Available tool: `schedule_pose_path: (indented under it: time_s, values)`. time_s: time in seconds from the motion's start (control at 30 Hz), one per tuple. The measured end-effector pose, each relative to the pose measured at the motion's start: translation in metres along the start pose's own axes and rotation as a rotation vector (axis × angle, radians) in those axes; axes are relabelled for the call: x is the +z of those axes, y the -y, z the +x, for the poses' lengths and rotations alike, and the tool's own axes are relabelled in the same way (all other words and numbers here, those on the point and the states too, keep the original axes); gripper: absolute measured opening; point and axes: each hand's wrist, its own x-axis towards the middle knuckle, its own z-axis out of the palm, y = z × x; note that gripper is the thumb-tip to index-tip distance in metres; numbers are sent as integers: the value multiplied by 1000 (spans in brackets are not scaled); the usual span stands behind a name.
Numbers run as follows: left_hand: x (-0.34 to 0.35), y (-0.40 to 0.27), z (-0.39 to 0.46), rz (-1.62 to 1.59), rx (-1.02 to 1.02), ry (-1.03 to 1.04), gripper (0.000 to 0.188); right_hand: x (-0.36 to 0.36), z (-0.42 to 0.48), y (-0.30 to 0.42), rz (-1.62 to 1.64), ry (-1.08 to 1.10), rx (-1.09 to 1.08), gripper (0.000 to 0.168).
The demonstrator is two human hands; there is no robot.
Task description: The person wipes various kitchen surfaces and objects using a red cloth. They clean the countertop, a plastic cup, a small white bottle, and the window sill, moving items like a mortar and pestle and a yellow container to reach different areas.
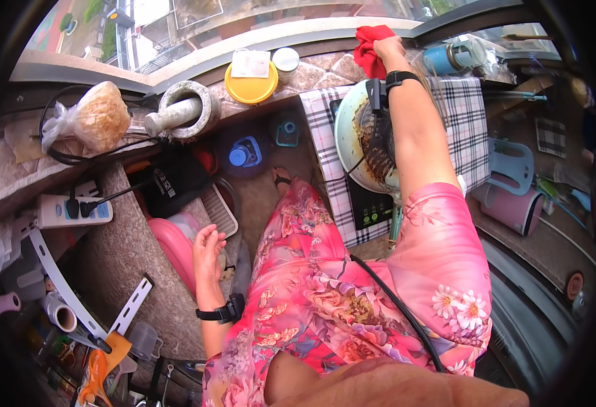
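Note:
My right hand (390,50) is stretched far forward and grips a red cloth (372,46) at the window ledge, against the lower frame of the window. Below that arm sits a pale green wok (349,127) with a browned, scorched inside, partly hidden by the forearm. It stands on a black induction cooker (369,213), which rests on a checked cloth (336,224). My left hand (209,249) hangs in the air with its fingers loosely bent and holds nothing. Beneath and beside it lies a pink plastic basin (173,249).
A stone mortar (211,109) with its pestle (176,116), a yellow-lidded tub (249,90) and a tied plastic bag (104,114) line the ledge. Plugs sit in a white power strip (56,211). Blue-capped jugs (247,152) stand on the floor. Right of the cooker is a blue plastic stool (514,163).

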Motion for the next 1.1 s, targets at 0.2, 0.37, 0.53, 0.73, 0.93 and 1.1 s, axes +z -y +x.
schedule_pose_path:
  time_s: [0.2,0.37,0.53,0.73,0.93,1.1]
  values:
    - [3,-4,9,27,-22,-41,22,76,-6,14,-557,376,-153,64]
    - [10,3,15,84,-24,-20,23,89,-62,36,-457,339,-253,52]
    - [15,14,28,107,-29,68,23,114,-98,52,-399,345,-469,40]
    - [18,20,52,102,-31,156,21,123,-121,58,-753,404,-411,77]
    - [1,28,64,99,-48,95,19,166,-10,32,-855,368,-77,80]
    - [5,32,71,116,-118,50,18,114,60,8,-1144,743,-552,34]
